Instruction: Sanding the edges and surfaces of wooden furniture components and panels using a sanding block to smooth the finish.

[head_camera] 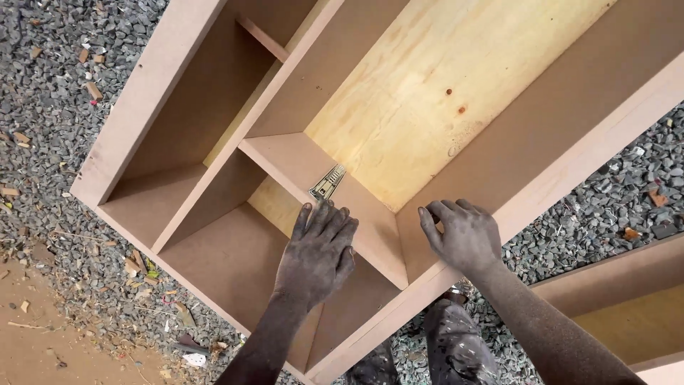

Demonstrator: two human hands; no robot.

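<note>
Brown fibreboard cabinet carcass [570, 135] lying on grey gravel [43, 93]. Left hand [317, 249] flat, fingers together, pinning small metal hinge plate [327, 182] on inner divider shelf [335, 207]. Right hand [467, 235] loosely curled, empty, resting on side panel. Best to press firmly, keep plate square to edge.

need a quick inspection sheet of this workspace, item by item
surface: gravel ground, bare brown earth at the lower left
job's things: fibreboard cabinet carcass lying on its back, pale plywood back panel, inner shelf with a small metal hinge lying on it
clutter: wood offcuts and chips scattered on the gravel
grippers: left hand flat on the shelf, fingertips at the hinge; right hand resting on the side panel, holding nothing
cables: nothing seen
surroundings: second wooden panel piece at the lower right; the person's legs below the carcass
</note>
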